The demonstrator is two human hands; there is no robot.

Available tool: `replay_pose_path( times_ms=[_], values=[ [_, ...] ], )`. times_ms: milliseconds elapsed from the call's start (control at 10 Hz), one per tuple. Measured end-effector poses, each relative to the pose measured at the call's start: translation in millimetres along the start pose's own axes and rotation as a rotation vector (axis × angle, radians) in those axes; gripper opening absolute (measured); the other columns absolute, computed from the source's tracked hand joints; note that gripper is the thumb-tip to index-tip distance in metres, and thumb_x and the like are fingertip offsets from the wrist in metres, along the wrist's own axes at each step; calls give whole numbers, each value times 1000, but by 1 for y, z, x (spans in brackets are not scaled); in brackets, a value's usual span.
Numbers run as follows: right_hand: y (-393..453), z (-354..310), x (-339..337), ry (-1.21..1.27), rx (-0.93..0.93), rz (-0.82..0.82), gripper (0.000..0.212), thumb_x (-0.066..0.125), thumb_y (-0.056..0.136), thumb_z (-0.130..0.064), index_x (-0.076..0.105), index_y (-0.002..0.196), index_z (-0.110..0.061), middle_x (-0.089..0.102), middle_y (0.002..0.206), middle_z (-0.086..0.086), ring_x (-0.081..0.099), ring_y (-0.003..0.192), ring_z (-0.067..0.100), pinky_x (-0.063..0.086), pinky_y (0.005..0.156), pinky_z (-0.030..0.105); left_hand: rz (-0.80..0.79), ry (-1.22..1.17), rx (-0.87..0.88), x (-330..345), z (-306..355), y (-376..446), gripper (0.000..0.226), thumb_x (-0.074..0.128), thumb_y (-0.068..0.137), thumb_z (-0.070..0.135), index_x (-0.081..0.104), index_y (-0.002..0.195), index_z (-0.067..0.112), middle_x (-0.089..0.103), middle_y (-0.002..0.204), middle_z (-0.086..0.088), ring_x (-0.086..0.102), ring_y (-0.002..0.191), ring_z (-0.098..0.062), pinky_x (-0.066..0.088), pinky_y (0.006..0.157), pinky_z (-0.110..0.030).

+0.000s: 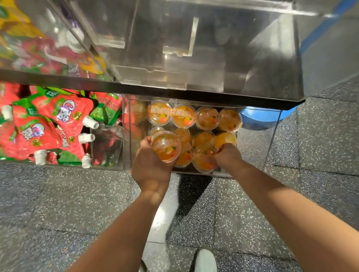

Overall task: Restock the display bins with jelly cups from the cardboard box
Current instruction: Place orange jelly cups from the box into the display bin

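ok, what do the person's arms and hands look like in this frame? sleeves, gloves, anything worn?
Both forearms are bare from the bottom edge of the picture to the wrists, with no sleeves in view. The left hand and the right hand wear no gloves. No watch, band or ring shows on either. No markings or cables on the arms. Above the elbows is out of the picture, so a short sleeve cannot be ruled out.

The clear lower bin [274,129] holds orange jelly cups [206,118], beside a bin of red pouches [54,125].

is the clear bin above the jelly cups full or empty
Empty. Through the walls of the upper clear bin only bare acrylic and reflections show, while the lower bin holds orange jelly cups.
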State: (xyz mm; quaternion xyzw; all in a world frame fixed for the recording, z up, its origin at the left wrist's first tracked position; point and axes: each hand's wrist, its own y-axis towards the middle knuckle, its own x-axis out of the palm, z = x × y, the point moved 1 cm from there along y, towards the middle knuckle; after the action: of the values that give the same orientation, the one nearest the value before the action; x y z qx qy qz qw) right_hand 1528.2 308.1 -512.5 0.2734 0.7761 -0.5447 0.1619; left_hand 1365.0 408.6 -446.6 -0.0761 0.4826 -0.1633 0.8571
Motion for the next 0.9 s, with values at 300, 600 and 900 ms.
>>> replay_pose_path(
  times_ms=[300, 600, 900],
  values=[
    [-100, -35, -26, -8, -368, -7, 23, 57, 93, -38, 55, 107, -21, 61, 95, -7, 65, 91, 21, 53, 80, 37, -299, -308, 78, -8, -1, -8, 73, 91, 53, 26, 52, 115, 25, 57, 109, 4, 58, 97, -12, 45, 68, -15],
    [-154, -41, -52, -1, -408, -83, 52, 66, 85, -46, 45, 129, -28, 61, 110, -5, 60, 90, 16, 49, 76, 24, -406, -422, 373, -18, 18, -52, 78, 87, 63, 21, 35, 111, 53, 49, 122, 18, 45, 107, 8, 37, 90, -8],
    [-166, -33, -96, -420, -510, -286, 90, 91, 53, -41, 45, 129, -23, 57, 113, -8, 57, 95, 9, 50, 76, 16, -498, -451, 440, -6, 26, -90, 108, 81, 46, 58, 10, 125, 77, 63, 118, 17, 61, 110, -6, 52, 90, -33]
  ],
)
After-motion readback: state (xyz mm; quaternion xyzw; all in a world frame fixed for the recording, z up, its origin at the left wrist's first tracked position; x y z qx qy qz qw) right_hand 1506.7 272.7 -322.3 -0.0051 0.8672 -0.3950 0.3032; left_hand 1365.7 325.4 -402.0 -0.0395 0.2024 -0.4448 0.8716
